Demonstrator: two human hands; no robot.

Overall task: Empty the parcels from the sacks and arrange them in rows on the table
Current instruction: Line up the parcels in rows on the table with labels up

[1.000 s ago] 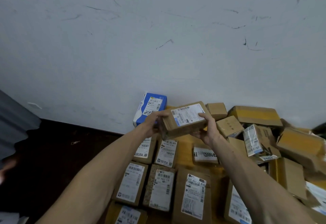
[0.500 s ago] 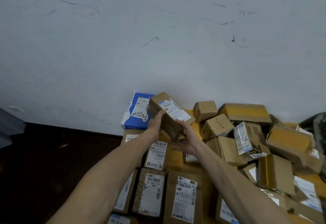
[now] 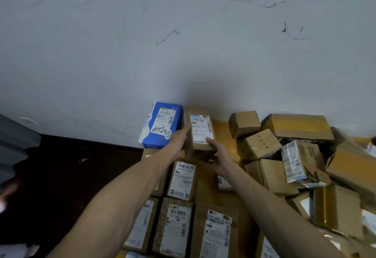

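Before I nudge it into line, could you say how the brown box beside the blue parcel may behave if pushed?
The brown box looks stiff: its cardboard edges are crisp between the left hand and right hand. Flat faces suggest it slides rather than rolls. Its smooth label may be slippery.

Between the left hand (image 3: 176,146) and the right hand (image 3: 220,161), a brown box (image 3: 200,135) is showing matt, plain cardboard under a smooth white paper label; just left of the left hand, a blue parcel (image 3: 160,125) is gleaming like glossy plastic wrap; right of the right hand, a large carton (image 3: 297,127) is showing dull cardboard banded with shinier yellowish tape; beyond both hands, the wall (image 3: 183,54) is looking matt, painted and scuffed.
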